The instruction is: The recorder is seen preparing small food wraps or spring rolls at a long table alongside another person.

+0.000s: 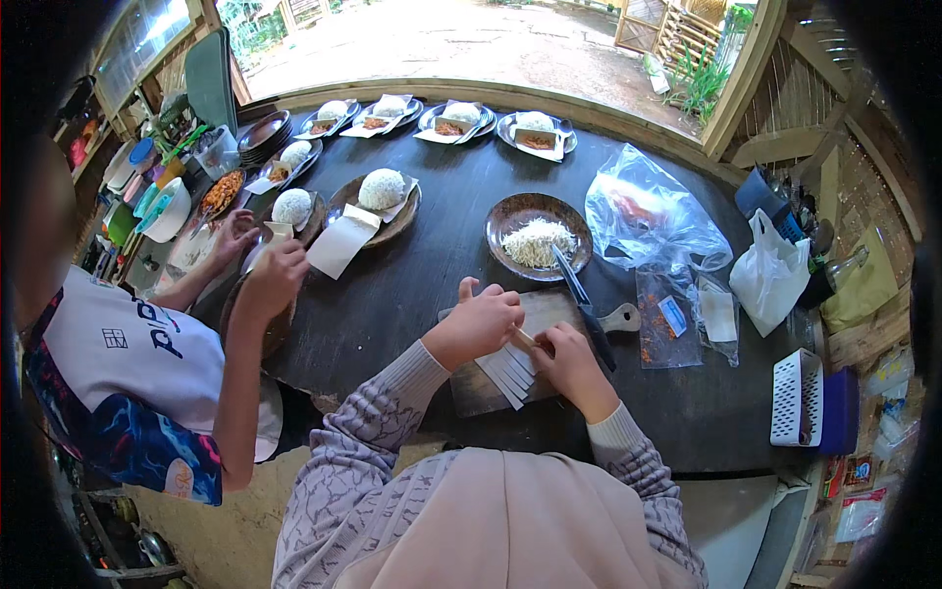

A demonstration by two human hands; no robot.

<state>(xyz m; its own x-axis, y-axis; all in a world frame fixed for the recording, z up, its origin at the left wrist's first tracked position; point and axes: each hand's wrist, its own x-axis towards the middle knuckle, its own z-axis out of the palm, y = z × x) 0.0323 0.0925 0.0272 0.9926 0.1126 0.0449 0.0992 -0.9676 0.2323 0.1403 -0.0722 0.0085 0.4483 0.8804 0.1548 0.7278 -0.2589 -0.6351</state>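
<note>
My left hand (pixel 478 324) and my right hand (pixel 568 366) hold a narrow, pale folded strip (pixel 524 339) between them, above a wooden cutting board (pixel 471 394). Thin white strips (pixel 506 374) lie fanned on the board beneath my hands. Behind the board, a brown plate (pixel 499 227) holds a heap of white shreds (pixel 539 243). Metal tongs (pixel 568 274) lean on that plate's rim. A dark knife handle or similar dark tool (pixel 597 339) crosses the right part of the board, beside the board's round handle (pixel 622 318).
A co-worker's hands (pixel 283 269) handle paper at left, near plates with rice mounds (pixel 381 189). More rice plates (pixel 536 140) line the back edge. At right are a clear plastic bag (pixel 651 213), a white bag (pixel 769 272) and a perforated white basket (pixel 797 397).
</note>
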